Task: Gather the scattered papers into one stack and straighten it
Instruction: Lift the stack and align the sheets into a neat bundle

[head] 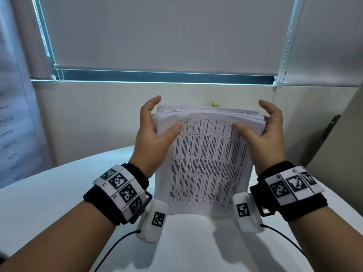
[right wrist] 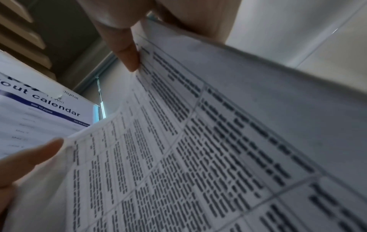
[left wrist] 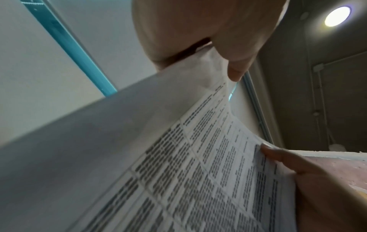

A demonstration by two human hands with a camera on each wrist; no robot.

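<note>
Left hand (head: 155,132) was clamped on the left edge of the paper stack (head: 208,163), thumb (head: 172,130) pressed on the front sheet and the fingers curled round behind. Right hand (head: 263,134) did the same on the other edge, thumb (head: 243,129) on the printed side, fingers hooked over the back. So both hands were gripping the stack, one per side. The stack stood upright on its bottom edge on the white counter (head: 59,203), leaning back a bit, front page a dense table of text. Top edges looked kinda uneven, a few sheets poking up past the rest. Both wrists had black bands with white marker tags, and a cable trailed off each one across the counter. Further back was a plain wall, then a window with the roller blind (head: 167,32) pulled most of the way down. A calendar poster (right wrist: 39,109) hung off to the left
</note>
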